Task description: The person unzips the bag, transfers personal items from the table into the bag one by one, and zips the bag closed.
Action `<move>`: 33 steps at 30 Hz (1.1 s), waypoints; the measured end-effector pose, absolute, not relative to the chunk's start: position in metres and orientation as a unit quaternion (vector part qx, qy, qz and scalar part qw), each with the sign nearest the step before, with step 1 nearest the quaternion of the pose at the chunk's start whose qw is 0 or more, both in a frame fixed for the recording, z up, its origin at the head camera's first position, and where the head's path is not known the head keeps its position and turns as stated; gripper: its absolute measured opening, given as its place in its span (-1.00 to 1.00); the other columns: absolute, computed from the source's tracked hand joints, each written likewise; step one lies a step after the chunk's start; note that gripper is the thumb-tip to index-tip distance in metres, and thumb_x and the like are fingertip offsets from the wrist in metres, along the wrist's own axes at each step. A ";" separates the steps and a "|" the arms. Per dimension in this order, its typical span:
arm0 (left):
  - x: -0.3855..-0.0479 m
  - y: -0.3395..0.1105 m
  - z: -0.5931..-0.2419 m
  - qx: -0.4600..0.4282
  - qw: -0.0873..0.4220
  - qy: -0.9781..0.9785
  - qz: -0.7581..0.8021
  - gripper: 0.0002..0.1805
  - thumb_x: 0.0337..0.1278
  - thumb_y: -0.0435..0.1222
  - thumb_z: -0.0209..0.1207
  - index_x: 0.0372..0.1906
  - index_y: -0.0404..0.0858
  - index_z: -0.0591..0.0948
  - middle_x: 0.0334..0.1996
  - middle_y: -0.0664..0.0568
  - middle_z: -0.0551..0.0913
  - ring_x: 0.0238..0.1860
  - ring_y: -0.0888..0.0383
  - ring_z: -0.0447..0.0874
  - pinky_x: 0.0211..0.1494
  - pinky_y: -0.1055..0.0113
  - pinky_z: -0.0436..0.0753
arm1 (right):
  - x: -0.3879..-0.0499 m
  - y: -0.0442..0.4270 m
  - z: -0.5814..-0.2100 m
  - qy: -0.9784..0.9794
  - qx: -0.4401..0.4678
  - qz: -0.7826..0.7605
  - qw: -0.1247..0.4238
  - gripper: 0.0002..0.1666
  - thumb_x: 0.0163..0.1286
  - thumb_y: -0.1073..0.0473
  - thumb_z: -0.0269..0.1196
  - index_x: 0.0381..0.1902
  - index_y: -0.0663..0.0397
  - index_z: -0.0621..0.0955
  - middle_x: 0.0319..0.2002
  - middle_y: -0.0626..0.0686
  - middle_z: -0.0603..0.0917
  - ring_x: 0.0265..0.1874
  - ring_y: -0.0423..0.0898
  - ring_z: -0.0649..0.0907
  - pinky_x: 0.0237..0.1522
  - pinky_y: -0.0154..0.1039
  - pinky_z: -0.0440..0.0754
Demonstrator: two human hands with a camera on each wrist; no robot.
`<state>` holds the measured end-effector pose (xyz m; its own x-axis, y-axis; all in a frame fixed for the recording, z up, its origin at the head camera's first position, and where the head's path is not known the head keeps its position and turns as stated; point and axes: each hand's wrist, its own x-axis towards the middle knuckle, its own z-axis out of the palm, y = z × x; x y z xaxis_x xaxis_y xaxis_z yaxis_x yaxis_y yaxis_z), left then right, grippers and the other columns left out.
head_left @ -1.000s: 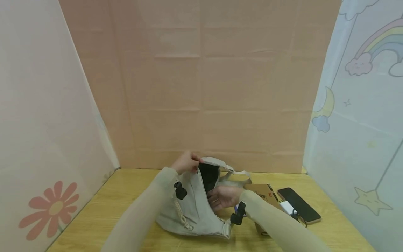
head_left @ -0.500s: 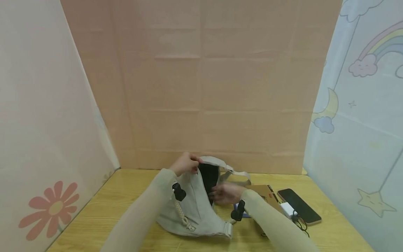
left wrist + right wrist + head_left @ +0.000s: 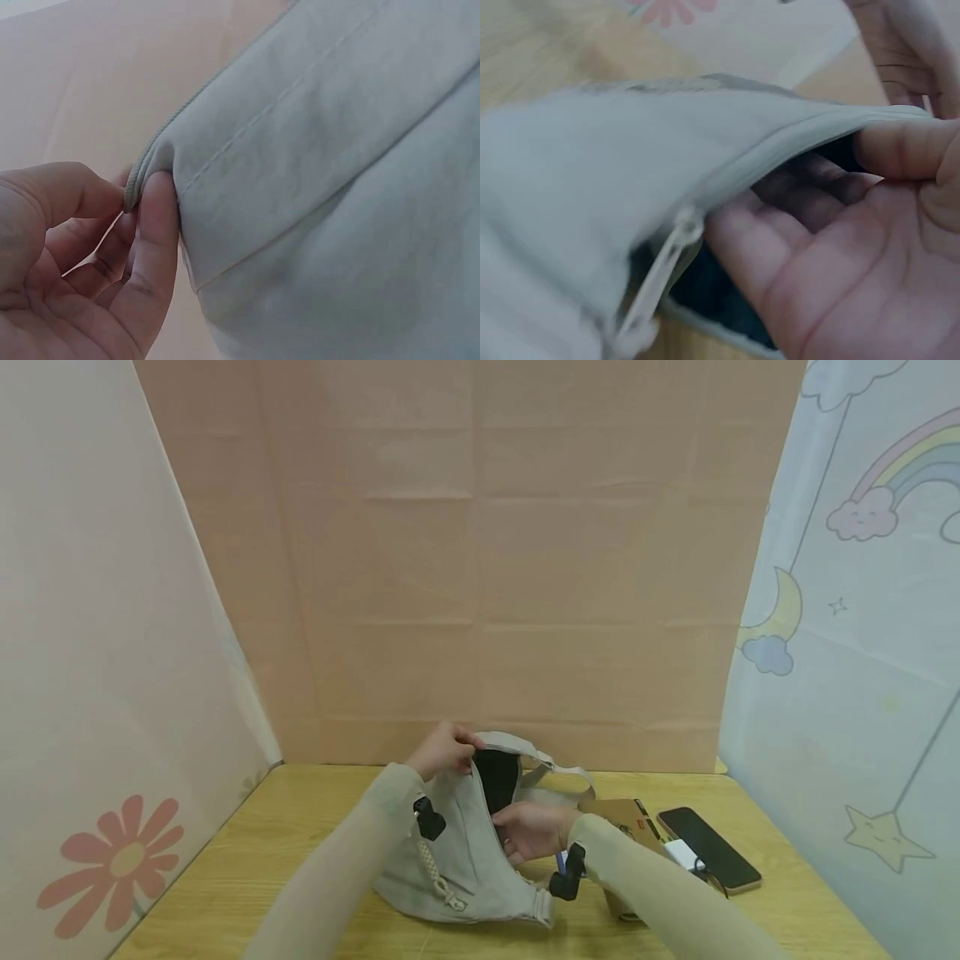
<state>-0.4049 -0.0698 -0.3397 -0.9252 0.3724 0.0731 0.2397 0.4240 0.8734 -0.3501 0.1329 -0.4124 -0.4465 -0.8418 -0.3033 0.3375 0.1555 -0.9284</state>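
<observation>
A pale grey cloth shoulder bag lies on its side on the table, its zipped mouth gaping to show a dark lining. My left hand pinches the top edge of that mouth; in the left wrist view, thumb and fingers of the left hand hold the zip-lined cloth. My right hand is at the opening, palm up. The right wrist view has the right hand with loosely bent fingers reaching in under the zip edge; some fingertips are hidden inside. Beside them hangs a zip pull.
Right of the bag lies a brown, box-like thing, partly behind my right sleeve. Next to it are a white charger with a black cable and a dark phone. A blue-edged item shows near my right wrist.
My right hand dips toward the bag's opening, blurred half a second ago, then turns palm up at its edge. My left hand keeps its hold on the bag.
</observation>
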 end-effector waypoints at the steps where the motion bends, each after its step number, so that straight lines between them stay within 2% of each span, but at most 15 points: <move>1: -0.405 -0.070 -0.340 0.180 0.065 0.842 0.504 -0.73 0.21 -0.52 0.00 -0.16 -0.39 0.71 -0.45 -0.02 0.56 -0.58 0.19 0.51 -0.47 0.38 0.60 | -0.348 0.133 -0.413 0.587 -0.212 -0.609 0.490 -0.63 0.56 0.12 -0.28 -0.09 0.00 0.49 -0.12 -0.04 0.62 -0.11 -0.18 0.65 -0.02 -0.27 0.58; 6: -0.404 -0.071 -0.341 0.174 0.060 0.844 0.503 -0.73 0.22 -0.52 0.00 -0.15 -0.39 0.70 -0.39 -0.12 0.60 -0.58 0.19 0.53 -0.47 0.37 0.60 | -0.343 0.136 -0.422 0.604 -0.170 -0.599 0.497 -0.60 0.56 0.13 -0.30 -0.19 0.03 0.50 -0.22 -0.06 0.64 -0.21 -0.23 0.64 -0.13 -0.36 0.59; 10: -0.403 -0.070 -0.342 0.172 0.054 0.839 0.513 -0.73 0.21 -0.53 0.01 -0.16 -0.39 0.71 -0.38 -0.10 0.59 -0.59 0.21 0.54 -0.46 0.38 0.61 | -0.342 0.139 -0.432 0.627 -0.144 -0.590 0.488 -0.60 0.54 0.17 -0.30 -0.25 0.02 0.51 -0.27 -0.07 0.60 -0.29 -0.26 0.59 -0.25 -0.42 0.56; 13: -0.400 -0.069 -0.342 0.176 0.057 0.835 0.519 -0.72 0.19 -0.54 0.00 -0.14 -0.43 0.69 -0.35 -0.16 0.61 -0.59 0.22 0.54 -0.46 0.40 0.62 | -0.341 0.140 -0.439 0.636 -0.134 -0.586 0.484 -0.62 0.52 0.19 -0.28 -0.26 0.03 0.51 -0.28 -0.05 0.59 -0.30 -0.25 0.59 -0.24 -0.42 0.56; 18: -0.396 -0.068 -0.341 0.185 0.073 0.832 0.518 -0.70 0.18 -0.55 -0.01 -0.07 -0.51 0.65 -0.17 -0.33 0.60 -0.56 0.22 0.54 -0.43 0.40 0.63 | -0.342 0.142 -0.446 0.638 -0.141 -0.583 0.483 -0.64 0.51 0.18 -0.23 -0.24 0.05 0.53 -0.24 -0.03 0.60 -0.25 -0.23 0.60 -0.16 -0.38 0.58; 22: -0.393 -0.067 -0.341 0.182 0.071 0.829 0.524 -0.71 0.20 -0.54 -0.01 -0.07 -0.51 0.65 -0.18 -0.30 0.60 -0.52 0.21 0.53 -0.41 0.39 0.64 | -0.346 0.149 -0.440 0.632 -0.168 -0.588 0.475 -0.62 0.55 0.13 -0.21 0.02 0.19 0.49 -0.07 0.05 0.60 -0.07 -0.13 0.62 0.05 -0.23 0.56; 25: -0.393 -0.068 -0.341 0.176 0.070 0.826 0.531 -0.72 0.20 -0.53 0.00 -0.08 -0.50 0.65 -0.28 -0.18 0.59 -0.51 0.20 0.52 -0.41 0.39 0.64 | -0.354 0.156 -0.431 0.638 -0.175 -0.606 0.442 -0.48 0.57 0.08 -0.19 0.30 0.33 0.31 0.11 0.16 0.53 0.04 -0.03 0.59 0.18 -0.10 0.50; 27: -0.392 -0.068 -0.341 0.178 0.072 0.826 0.530 -0.72 0.18 -0.53 0.01 -0.10 -0.48 0.67 -0.35 -0.07 0.58 -0.51 0.20 0.53 -0.41 0.38 0.64 | -0.360 0.160 -0.426 0.639 -0.171 -0.626 0.412 -0.40 0.58 0.07 -0.20 0.40 0.36 0.19 0.23 0.23 0.45 0.13 0.04 0.56 0.24 -0.04 0.46; 30: -0.393 -0.068 -0.342 0.188 0.083 0.829 0.521 -0.71 0.15 -0.54 0.00 -0.10 -0.47 0.67 -0.39 0.03 0.55 -0.51 0.21 0.54 -0.39 0.37 0.65 | -0.371 0.163 -0.422 0.634 -0.171 -0.655 0.373 -0.35 0.60 0.05 -0.24 0.48 0.34 0.06 0.38 0.34 0.27 0.30 0.19 0.41 0.33 0.03 0.35; 33: -0.393 -0.068 -0.344 0.196 0.096 0.833 0.509 -0.71 0.17 -0.54 0.00 -0.10 -0.46 0.67 -0.34 0.01 0.57 -0.50 0.21 0.56 -0.37 0.36 0.66 | -0.379 0.164 -0.423 0.626 -0.173 -0.674 0.353 -0.34 0.61 0.05 -0.30 0.51 0.32 -0.03 0.46 0.38 0.08 0.43 0.28 0.18 0.39 0.08 0.22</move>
<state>-0.3928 -0.0685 -0.3436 -0.9050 0.4236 0.0394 0.2285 0.4060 0.8848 -0.3788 0.1636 -0.4226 -0.6914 -0.6919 -0.2080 0.2581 0.0324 -0.9656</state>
